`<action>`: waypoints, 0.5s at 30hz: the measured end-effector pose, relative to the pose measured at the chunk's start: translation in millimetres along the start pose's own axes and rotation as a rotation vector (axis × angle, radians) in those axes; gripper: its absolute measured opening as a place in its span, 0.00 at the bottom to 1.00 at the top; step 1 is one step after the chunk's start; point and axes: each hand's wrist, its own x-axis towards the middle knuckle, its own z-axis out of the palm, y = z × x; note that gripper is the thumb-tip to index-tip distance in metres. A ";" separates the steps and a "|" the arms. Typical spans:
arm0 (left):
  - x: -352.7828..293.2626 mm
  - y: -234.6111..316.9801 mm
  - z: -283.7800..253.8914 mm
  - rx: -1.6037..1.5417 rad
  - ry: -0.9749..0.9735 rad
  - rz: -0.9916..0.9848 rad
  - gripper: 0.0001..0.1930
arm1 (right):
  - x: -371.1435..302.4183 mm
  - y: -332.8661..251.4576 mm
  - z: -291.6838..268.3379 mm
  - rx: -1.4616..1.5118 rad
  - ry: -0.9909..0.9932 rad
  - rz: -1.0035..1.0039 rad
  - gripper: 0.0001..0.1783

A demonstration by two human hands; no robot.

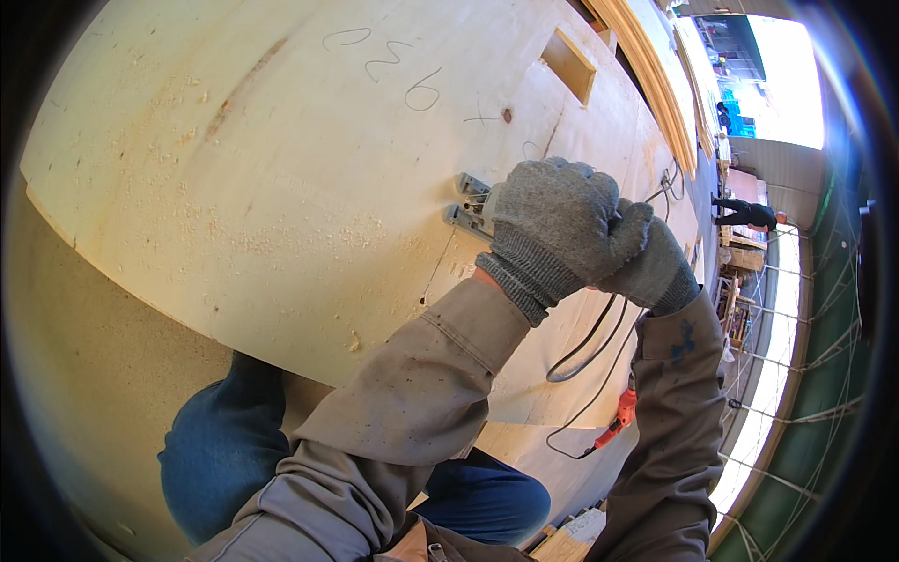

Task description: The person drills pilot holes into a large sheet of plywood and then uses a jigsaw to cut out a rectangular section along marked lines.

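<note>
My gloved left hand (554,220), the nearer one, is curled over the jigsaw (489,204), whose forked shoe (463,218) points left on the plywood (281,178); what my right hand (655,267) grips is hidden.

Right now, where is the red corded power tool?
In the head view, the red corded power tool lies in the lower right part, just left of the right sleeve and below the gloved right hand.

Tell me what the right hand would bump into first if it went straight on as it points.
Probably the gloved left hand: the right hand angles toward the picture's upper left, where the other sits, apparently touching it, though depth is unclear.
</note>
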 end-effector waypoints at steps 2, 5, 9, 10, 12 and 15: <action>-0.5 -2.9 0.0 -0.023 0.022 -0.004 0.24 | 0.1 0.6 4.0 0.052 0.008 0.063 0.26; 0.8 -2.9 4.1 -0.064 0.118 0.045 0.25 | -2.6 -10.1 -6.4 -0.002 -0.070 0.163 0.26; 3.0 0.4 4.8 -0.091 0.078 0.039 0.24 | -12.3 1.8 -3.2 0.049 -0.022 0.236 0.26; 2.8 0.6 5.1 -0.091 0.084 0.046 0.23 | -14.5 3.8 -0.5 0.111 0.022 0.239 0.26; 1.7 -0.4 5.8 -0.087 0.127 0.069 0.23 | -15.8 7.4 4.6 0.059 0.087 0.188 0.28; 1.9 -1.7 5.7 -0.090 0.131 0.073 0.23 | -14.6 9.5 5.9 -0.036 0.109 0.148 0.30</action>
